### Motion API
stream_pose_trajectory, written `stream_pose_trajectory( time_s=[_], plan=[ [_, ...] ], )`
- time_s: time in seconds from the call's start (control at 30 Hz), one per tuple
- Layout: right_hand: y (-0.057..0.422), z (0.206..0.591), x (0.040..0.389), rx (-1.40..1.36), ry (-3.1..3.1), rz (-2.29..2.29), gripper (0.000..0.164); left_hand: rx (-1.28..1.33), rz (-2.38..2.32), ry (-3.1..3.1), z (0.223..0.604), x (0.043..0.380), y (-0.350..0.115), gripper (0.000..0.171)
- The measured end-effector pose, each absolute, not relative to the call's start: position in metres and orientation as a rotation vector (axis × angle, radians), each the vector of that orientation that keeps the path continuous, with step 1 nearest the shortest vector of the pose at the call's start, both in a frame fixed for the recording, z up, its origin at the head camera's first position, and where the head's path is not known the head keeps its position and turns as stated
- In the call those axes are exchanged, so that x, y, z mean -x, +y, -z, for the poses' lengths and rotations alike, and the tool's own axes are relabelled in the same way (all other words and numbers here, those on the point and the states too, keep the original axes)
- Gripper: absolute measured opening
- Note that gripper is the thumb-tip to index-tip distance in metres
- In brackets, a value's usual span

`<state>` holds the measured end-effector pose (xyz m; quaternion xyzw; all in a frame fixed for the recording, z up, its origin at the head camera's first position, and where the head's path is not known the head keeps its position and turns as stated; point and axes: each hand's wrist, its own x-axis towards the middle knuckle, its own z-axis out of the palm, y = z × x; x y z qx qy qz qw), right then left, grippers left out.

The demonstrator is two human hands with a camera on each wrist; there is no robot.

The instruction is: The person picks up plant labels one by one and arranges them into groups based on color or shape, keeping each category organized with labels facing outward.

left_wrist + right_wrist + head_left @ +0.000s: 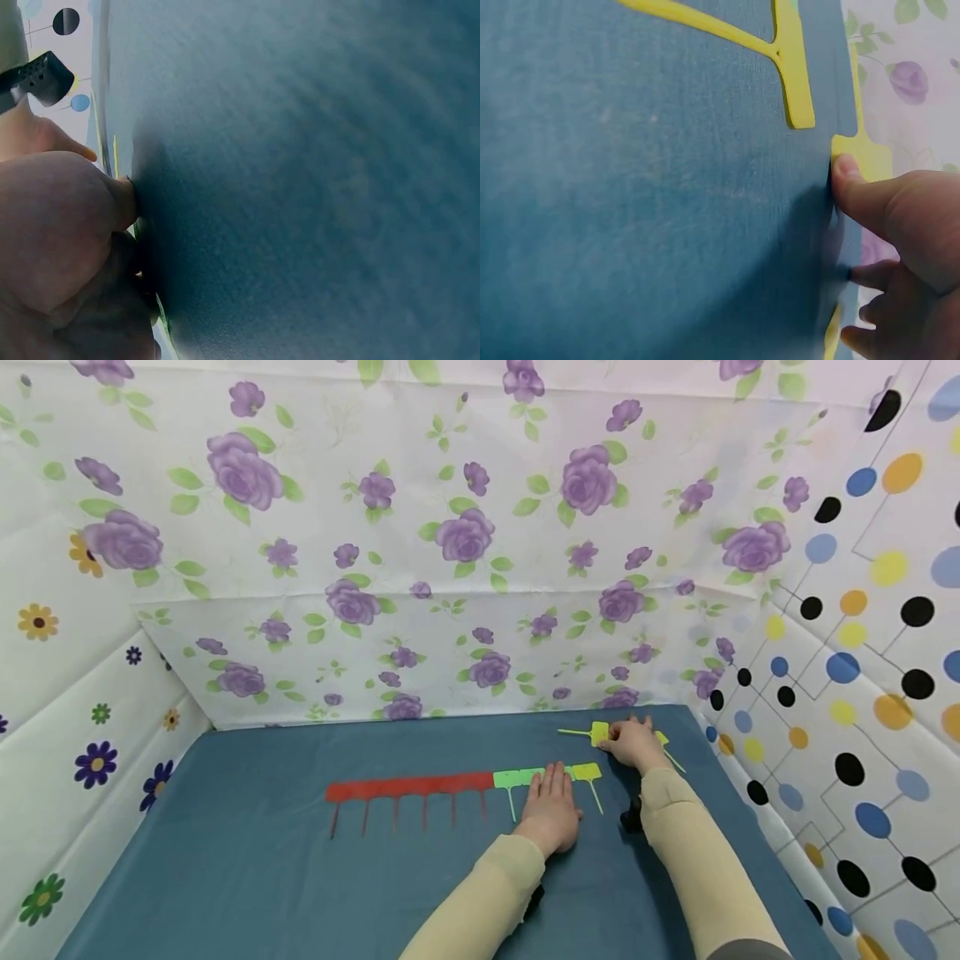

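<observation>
Flat tags with thin stems form a row on the blue cloth: red tags [408,787] at the left, green tags [507,779] further right, and a yellow tag [588,772] at the right end. My left hand [551,814] lies with straight fingers across the green tags, partly hiding them. Behind the row's right end, my right hand [634,743] pinches another yellow tag [870,159], its stem pointing left in the head view. A further yellow tag [662,738] lies beside that hand, partly covered by it.
The blue cloth [225,860] covers the table. A purple-flowered sheet [465,535] rises behind it, a dotted sheet [870,735] stands at the right and a daisy-print sheet [97,710] at the left. Black straps show under both wrists.
</observation>
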<state>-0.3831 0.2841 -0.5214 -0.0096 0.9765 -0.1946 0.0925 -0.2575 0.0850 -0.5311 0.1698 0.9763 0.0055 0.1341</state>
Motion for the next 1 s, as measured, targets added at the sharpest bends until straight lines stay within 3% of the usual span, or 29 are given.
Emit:
stream_pose_trajectory(
  time_s=[0.37, 0.8, 1.0],
  plan=[
    [0.314, 0.518, 0.369, 0.255, 2.949, 0.850, 0.030, -0.526, -0.042, 2.821, 0.530, 0.257, 0.083, 0.066],
    [0.343, 0.501, 0.341, 0.228, 3.077, 1.061, 0.044, -0.530, -0.051, 2.808, 0.533, 0.256, 0.082, 0.068],
    [0.353, 0.498, 0.333, 0.262, 3.127, 1.203, 0.040, -0.537, -0.039, 2.812, 0.532, 0.257, 0.084, 0.067]
  ],
)
